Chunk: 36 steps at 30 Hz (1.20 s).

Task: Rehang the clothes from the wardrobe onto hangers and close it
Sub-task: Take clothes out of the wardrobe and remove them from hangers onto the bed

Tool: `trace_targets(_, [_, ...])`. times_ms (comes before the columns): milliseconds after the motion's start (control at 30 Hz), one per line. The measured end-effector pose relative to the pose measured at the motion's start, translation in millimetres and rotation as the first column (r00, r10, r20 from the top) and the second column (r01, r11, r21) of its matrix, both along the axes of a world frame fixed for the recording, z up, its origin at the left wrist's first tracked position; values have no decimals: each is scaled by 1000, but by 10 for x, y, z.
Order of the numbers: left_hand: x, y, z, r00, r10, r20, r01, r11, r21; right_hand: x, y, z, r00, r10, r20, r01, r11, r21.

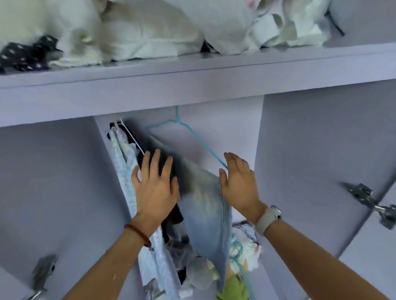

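Note:
A pair of light blue jeans (204,206) hangs on a teal wire hanger (188,132) inside the open pale purple wardrobe (305,142). My left hand (156,188) lies flat with straight fingers against the dark clothes (174,214) and the light striped shirt (127,165) hanging at the left. My right hand (240,185) is open, its palm against the right edge of the jeans, by the hanger's sloping arm. A white hanger (132,136) holds the striped shirt. The rail is hidden behind the shelf front.
A shelf (195,82) above holds piled white bedding (140,29) and a dark dotted cloth (23,56). Loose clothes and a grey soft toy (201,275) lie at the wardrobe bottom, with a green item (232,292). Metal door hinges (374,204) sit at right and lower left (42,276).

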<state>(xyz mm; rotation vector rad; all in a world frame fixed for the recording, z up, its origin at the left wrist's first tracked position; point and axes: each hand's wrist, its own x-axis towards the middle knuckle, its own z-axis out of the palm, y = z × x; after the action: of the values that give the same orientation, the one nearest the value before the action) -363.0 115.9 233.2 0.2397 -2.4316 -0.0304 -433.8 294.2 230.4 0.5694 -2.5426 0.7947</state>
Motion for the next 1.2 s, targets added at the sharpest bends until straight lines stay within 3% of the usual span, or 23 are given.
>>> trace_targets(67, [-105, -164, 11, 986, 120, 118, -133, 985, 111, -248, -216, 103, 997, 27, 74, -33, 997, 77])
trace_targets(167, [-225, -350, -73, 946, 207, 251, -248, 958, 146, -500, -431, 185, 977, 72, 200, -92, 991, 95])
trace_targets(300, [-261, -371, -163, 960, 148, 239, -199, 958, 206, -663, -619, 220, 899, 247, 362, -183, 962, -203])
trace_targets(400, [-333, -301, -169, 971, 109, 212, -143, 978, 155, -656, -658, 217, 904, 261, 339, -166, 944, -284])
trace_targets(533, [-446, -258, -205, 945, 150, 290, -177, 982, 70, -652, -548, 213, 931, 266, 251, -168, 921, -352])
trace_targets(700, [-405, -333, -273, 936, 168, 309, -192, 980, 48, -656, -434, 284, 953, 262, 150, -171, 877, -449])
trace_targets(867, [-335, -299, -265, 952, 137, 275, -176, 977, 120, -545, -288, 231, 951, 274, 141, -165, 840, -517])
trace_targets(1067, [-255, -8, -189, 994, -98, 38, 86, 967, 241, -156, 173, -133, 947, 250, 201, -115, 851, -513])
trace_targets(1200, [-256, 294, -135, 944, -321, -79, 328, 885, 330, 214, 658, -339, 942, 203, 266, -75, 903, -423])
